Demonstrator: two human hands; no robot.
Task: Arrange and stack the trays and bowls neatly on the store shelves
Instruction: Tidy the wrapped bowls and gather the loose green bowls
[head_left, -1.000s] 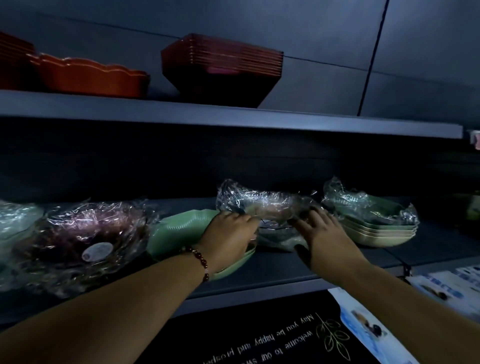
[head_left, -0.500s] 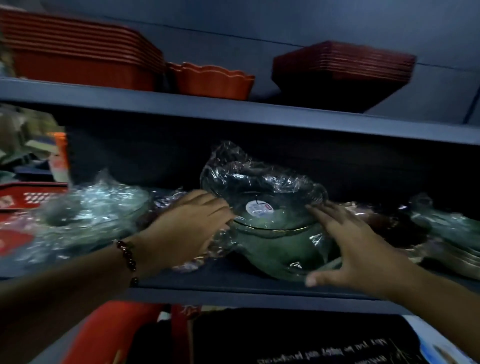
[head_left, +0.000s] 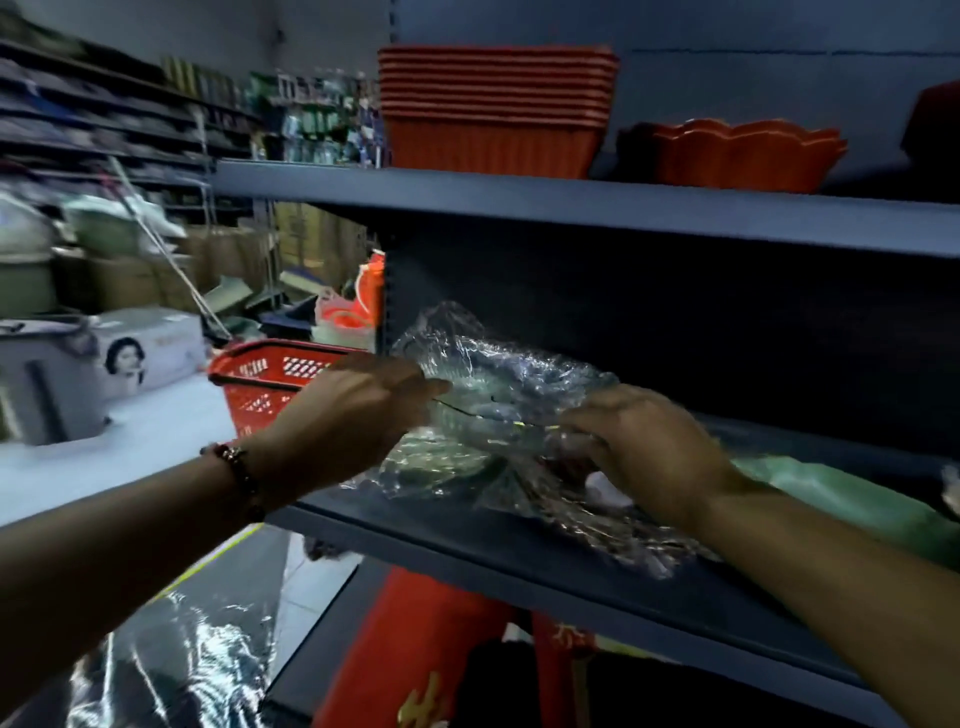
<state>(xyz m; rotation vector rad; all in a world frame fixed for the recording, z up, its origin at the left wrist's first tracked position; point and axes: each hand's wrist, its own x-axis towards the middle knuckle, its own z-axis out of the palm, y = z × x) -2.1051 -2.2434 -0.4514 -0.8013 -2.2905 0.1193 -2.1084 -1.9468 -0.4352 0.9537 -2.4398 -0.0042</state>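
Having slid leftward along middle shelf (head_left: 519, 551), now working at its left end. Left hand (head_left: 353, 415) and right hand (head_left: 649, 447) both gripping plastic-wrapped bowl (head_left: 498, 400), seating it atop wrapped stack; this stack nearly tidy.

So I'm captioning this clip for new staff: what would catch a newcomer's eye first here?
Probably the crinkly clear-plastic-wrapped bowl at the left end of the dark middle shelf, held between the left hand and right hand. Next, the stack of orange rectangular trays on the shelf above, beside an orange scalloped bowl.
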